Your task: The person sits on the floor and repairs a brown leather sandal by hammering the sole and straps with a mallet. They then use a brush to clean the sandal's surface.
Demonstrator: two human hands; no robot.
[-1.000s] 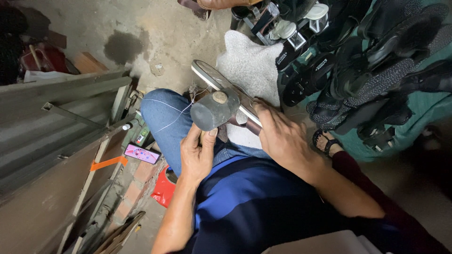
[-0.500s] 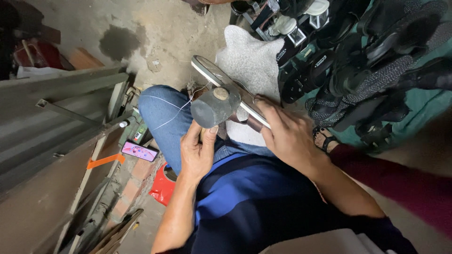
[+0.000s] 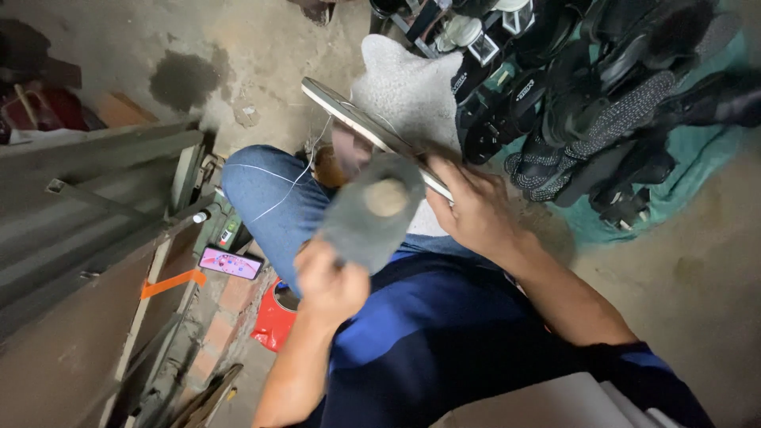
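My left hand [image 3: 329, 281] grips the lower end of a grey, blurred shoe-sole piece [image 3: 369, 210] with a round tan spot on it. My right hand [image 3: 468, 206] holds a long silvery metal bar [image 3: 357, 123] that slants up to the left over my knee in blue jeans [image 3: 261, 194]. The grey piece rests against the bar. A thin white thread [image 3: 293, 182] hangs across the jeans from the bar. A grey speckled cloth [image 3: 404, 87] lies just behind the bar.
A heap of black sandals and shoes [image 3: 602, 95] lies on a teal sheet [image 3: 697, 174] at the right. Grey metal shutters [image 3: 87, 206] stand at the left, a lit phone [image 3: 230, 261] and a red object [image 3: 273, 321] beside them. Concrete floor with a dark stain [image 3: 186, 79] behind.
My left hand with the grey piece has dropped lower and is blurred by motion. The view has shifted so the bar and cloth sit higher in the picture.
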